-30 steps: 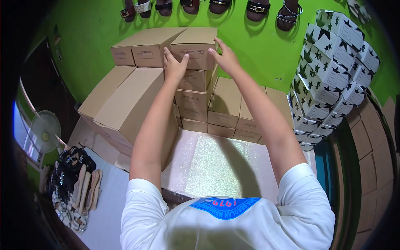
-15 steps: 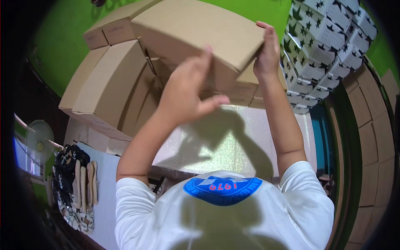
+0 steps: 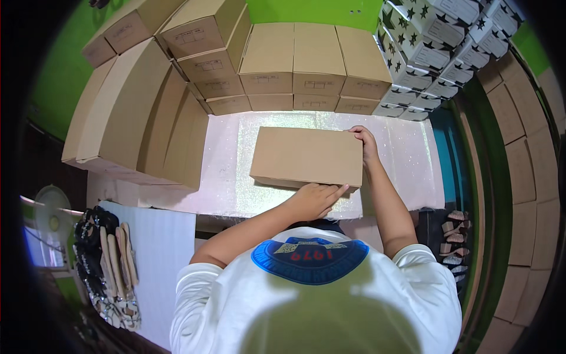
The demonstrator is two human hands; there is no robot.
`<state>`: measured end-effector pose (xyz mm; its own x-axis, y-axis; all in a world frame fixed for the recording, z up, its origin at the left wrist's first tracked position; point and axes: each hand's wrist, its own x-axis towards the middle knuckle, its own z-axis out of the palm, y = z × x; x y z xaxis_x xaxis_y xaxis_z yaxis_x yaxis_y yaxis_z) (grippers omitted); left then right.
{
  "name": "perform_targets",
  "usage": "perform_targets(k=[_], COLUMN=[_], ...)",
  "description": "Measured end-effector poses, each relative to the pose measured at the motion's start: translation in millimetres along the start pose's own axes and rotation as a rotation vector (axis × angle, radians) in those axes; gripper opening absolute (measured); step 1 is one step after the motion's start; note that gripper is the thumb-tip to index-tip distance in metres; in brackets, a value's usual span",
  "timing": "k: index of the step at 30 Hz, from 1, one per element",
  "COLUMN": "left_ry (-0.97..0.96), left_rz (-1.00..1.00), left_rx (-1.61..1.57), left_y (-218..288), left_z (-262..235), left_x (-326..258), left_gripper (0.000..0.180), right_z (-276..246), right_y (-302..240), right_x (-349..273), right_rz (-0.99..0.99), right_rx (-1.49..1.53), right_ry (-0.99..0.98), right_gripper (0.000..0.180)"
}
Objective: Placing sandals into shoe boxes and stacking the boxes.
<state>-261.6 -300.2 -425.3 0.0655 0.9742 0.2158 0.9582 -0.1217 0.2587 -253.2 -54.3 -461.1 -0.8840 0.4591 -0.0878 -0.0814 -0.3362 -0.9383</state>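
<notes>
- Left hand (image 3: 311, 200): flat on the near long edge of the plain brown cardboard box (image 3: 306, 156), fingers spread and pointing right, palm pressing the lid edge. Not curled round anything.
- Right hand (image 3: 367, 143): hooked over the far right corner of the same box, fingers bent over the top edge, thumb side hidden. A light corner grip, not a full grasp.
- Box: lid shut, lying flat on the glittery white tabletop (image 3: 224, 177), roughly centred, long side running left to right, just in front of the person.
- Behind it, well apart: stacked brown boxes (image 3: 295, 65) against the green wall (image 3: 306, 10); larger brown cartons (image 3: 130, 112) leaning at left; star-print boxes (image 3: 424, 53) stacked at right.
- Doing it well, as a judgement: keep both hands on opposite edges so the box stays level, square it to the tabletop edge, and hold it away from the rear stack so nothing gets knocked.
- Lower left, off the tabletop: bundle of sandals (image 3: 109, 265) and a small fan (image 3: 50, 221).
</notes>
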Motion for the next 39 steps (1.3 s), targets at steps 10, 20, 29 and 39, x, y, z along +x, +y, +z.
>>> perform_targets(k=[10,20,29,39], left_ry=[0.299,0.131,0.264,0.649], left_rz=[-0.428,-0.816,-1.159,-1.079], left_rx=[-0.256,0.219,-0.094,-0.438], left_y=[-33,-73,-63,-55], left_z=[-16,6,-26,-16], left_x=[1,-21,-51,-80], left_gripper=[0.032,0.059,0.083,0.094], right_z=[26,86,24,25], right_y=[-11,20,2,2], right_x=[-28,-67,-80,-99], right_rz=[-0.534,-0.366,0.149,-0.118], right_rx=[-1.107,-1.701,-1.311,-0.399], right_ry=[0.143,-0.182,0.296,0.08], right_gripper=[0.019,0.052,0.072,0.088])
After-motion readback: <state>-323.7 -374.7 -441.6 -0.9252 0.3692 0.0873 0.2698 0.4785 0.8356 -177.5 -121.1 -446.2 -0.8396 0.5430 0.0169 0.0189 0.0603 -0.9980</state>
